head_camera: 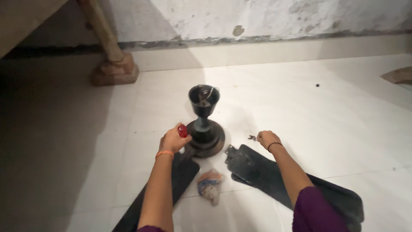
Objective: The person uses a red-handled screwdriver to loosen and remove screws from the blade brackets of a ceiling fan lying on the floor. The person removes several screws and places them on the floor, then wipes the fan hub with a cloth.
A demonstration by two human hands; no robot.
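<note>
Assembly of a ceiling fan on the floor (343, 120) is judged under way. Left hand (174, 139) is closed round a red-handled screwdriver (182, 130) beside the fan motor (206, 129); right hand (268, 138) is pinching small screws (252, 138) near a blade (274, 176). Next, a screw must be seated.

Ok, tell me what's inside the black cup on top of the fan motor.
Inside the black cup a short rod and a pale wire show; its dark bottom is hidden by the rim.

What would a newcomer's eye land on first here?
The black ceiling fan motor standing upright on the white tiled floor, mid-frame. The left hand holds a red-handled tool against its base; the right hand picks at small screws above a detached black fan blade.
</note>
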